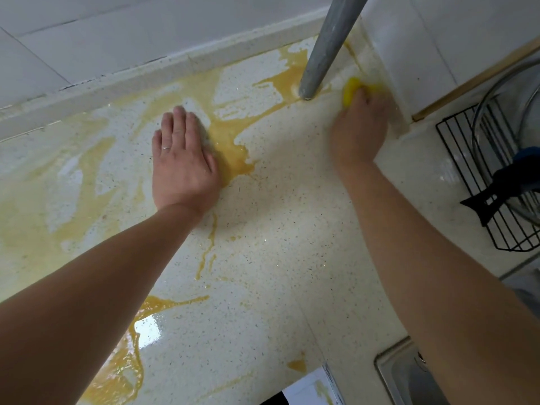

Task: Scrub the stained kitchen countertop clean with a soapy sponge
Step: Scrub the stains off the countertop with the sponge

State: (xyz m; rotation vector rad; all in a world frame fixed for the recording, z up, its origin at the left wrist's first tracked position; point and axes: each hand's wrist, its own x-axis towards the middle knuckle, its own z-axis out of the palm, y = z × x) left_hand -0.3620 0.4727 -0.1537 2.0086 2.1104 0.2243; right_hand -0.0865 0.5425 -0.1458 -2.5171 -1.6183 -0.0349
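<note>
Spreading over much of the pale speckled desk (277, 229) is an orange-yellow stain (230, 150). It lies in wide smears along the far edge and toward the left end, in a thicker puddle near the middle, in thin trickles running toward the near edge, and in a glossy wet pool at the near-left part. The left grip (182, 162) lies palm down on the desk with its fingers straight and together, holding nothing; its right side touches the puddle, and a thin ring (166, 147) sits on one finger. The right grip (359, 130) has its fingers curled over the yellow sponge (352, 89) and presses it onto the desk in the far-right corner. The sponge sits just beside the foot of a grey pipe (327, 45) that rises from the surface, and close to a white tiled column (403, 54). A low raised ledge runs along the far edge, with a white tiled wall (87, 33) behind it. At the right end a black wire rack (464, 171) holds a clear glass lid (496, 118) and a dark cloth-like thing (505, 185). The corner of a steel sink (397, 372) shows at the near-right edge.
</note>
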